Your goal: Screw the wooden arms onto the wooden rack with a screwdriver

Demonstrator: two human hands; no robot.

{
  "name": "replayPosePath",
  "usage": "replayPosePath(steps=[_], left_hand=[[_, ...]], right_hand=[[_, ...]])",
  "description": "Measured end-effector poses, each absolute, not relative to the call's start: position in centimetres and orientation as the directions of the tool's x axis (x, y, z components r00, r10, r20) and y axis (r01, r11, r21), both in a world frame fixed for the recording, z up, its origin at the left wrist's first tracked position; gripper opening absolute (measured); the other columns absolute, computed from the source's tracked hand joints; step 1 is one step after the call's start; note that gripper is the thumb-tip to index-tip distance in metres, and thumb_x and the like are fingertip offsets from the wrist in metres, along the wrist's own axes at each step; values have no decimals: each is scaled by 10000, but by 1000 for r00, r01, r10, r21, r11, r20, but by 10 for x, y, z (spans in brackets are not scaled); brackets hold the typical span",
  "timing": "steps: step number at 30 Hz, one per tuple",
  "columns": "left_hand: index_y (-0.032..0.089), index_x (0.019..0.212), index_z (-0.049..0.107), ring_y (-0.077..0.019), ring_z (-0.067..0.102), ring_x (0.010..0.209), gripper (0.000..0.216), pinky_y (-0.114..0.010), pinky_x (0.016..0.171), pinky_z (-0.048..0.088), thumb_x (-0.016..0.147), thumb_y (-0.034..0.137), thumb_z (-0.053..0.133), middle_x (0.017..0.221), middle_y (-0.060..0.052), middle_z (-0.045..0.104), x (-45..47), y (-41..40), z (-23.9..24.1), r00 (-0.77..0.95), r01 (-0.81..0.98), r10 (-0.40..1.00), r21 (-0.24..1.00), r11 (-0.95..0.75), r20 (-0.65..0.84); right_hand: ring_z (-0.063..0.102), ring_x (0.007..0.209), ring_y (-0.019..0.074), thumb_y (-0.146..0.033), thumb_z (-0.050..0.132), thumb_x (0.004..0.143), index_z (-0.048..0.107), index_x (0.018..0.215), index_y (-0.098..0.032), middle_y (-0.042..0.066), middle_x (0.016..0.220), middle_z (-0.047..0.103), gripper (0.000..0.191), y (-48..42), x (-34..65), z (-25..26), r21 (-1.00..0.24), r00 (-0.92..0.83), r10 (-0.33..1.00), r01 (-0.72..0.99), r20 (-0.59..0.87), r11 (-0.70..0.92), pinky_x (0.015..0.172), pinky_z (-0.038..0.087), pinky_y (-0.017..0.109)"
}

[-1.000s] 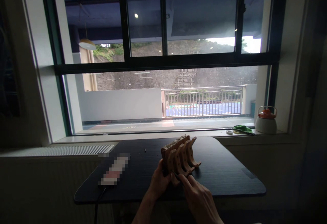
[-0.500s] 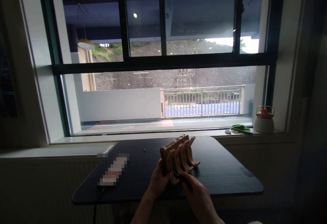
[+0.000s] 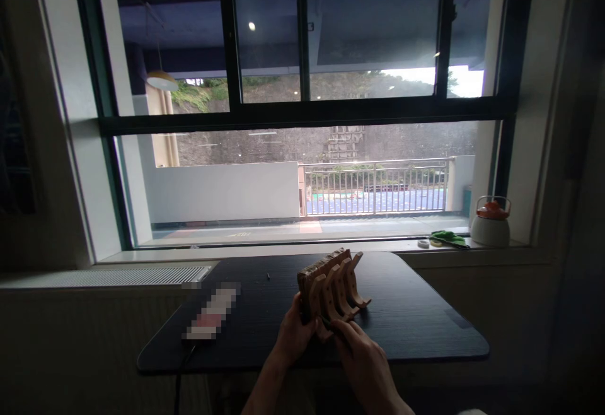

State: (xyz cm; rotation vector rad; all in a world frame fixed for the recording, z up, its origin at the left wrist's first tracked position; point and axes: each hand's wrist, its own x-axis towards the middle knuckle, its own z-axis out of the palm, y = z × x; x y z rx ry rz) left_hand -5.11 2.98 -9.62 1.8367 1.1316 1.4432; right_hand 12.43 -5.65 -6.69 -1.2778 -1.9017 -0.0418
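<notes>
A wooden rack with several curved hooks (image 3: 336, 292) is propped up at an angle over the dark table. Its hooks face right, and small dark holes show in them. My left hand (image 3: 293, 334) is closed round the rack's near left end. In my right hand (image 3: 362, 347) is a dark-handled screwdriver (image 3: 329, 325), its tip end against the lower part of the nearest hook. Fingers and dim light hide most of the tool and the exact contact.
On the table (image 3: 416, 314) lie a small dark screw-like piece (image 3: 268, 276) and a blurred-out long item (image 3: 211, 314) with a cord. A white kettle-shaped bottle (image 3: 490, 226), a green cloth (image 3: 448, 238) and tape rolls (image 3: 429, 243) sit on the windowsill.
The view has shifted very slightly. My right hand has turned a little at the tool, while my left hand and the rack keep nearly the same place.
</notes>
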Motion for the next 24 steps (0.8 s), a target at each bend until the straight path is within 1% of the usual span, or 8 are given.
replayPosePath(steps=[3,5,7,10,13,15,18,24], left_hand=[[201,1211,438,-219,620,1003,531,-346,900,480,719,170,633,1108,-47,660,-51,28,-94,78,278,865,822,-496,496],[201,1209,437,-220,621,1001,529,-347,897,480,717,160,627,1098,-47,662,-50,27,-93,81,272,869,828,-490,488],[203,1208,436,-222,618,1004,528,-350,893,481,716,156,621,1100,-46,659,-50,26,-92,80,276,870,828,-488,486],[207,1209,432,-225,610,1013,524,-358,893,478,721,171,618,1117,-44,649,-51,25,-92,70,295,867,820,-490,493],[204,1217,423,-220,612,1000,526,-358,894,475,727,175,612,1108,-41,648,-51,26,-93,68,307,864,813,-494,499],[203,1221,419,-215,611,997,530,-351,896,473,727,173,611,1108,-39,645,-50,26,-93,73,304,860,810,-501,505],[208,1211,430,-216,607,1012,521,-342,901,470,727,176,618,1119,-35,643,-50,27,-94,79,298,856,807,-510,512],[203,1228,418,-214,609,1010,532,-336,887,478,738,193,627,1127,-49,640,-52,28,-95,83,313,864,810,-496,497]], right_hand=[[675,918,171,-164,437,877,597,1120,-249,21,1086,680,304,-54,124,-70,-465,-94,787,762,609,451,733,523,239],[679,901,175,-162,426,879,587,1133,-246,26,1093,676,312,-54,124,-72,-445,-100,784,776,613,447,718,527,248],[687,844,185,-144,426,864,558,1174,-231,40,1089,670,348,-55,124,-73,-355,-144,753,815,642,458,663,528,261],[683,788,197,-84,438,810,509,1241,-182,70,1041,667,447,-56,125,-70,-146,-255,657,859,709,491,620,516,273],[668,695,183,-39,415,801,573,1131,-186,50,891,672,394,-55,126,-67,14,-341,565,864,751,503,568,488,258],[656,636,175,-36,401,814,603,1044,-199,32,821,665,347,-54,127,-67,56,-365,537,861,760,506,530,468,253],[671,662,172,-66,405,839,601,1038,-198,29,836,676,309,-54,127,-67,-24,-331,564,848,756,529,537,473,246],[690,838,169,-154,433,874,588,1089,-223,28,1005,702,274,-56,127,-66,-375,-165,749,784,642,495,678,513,233]])
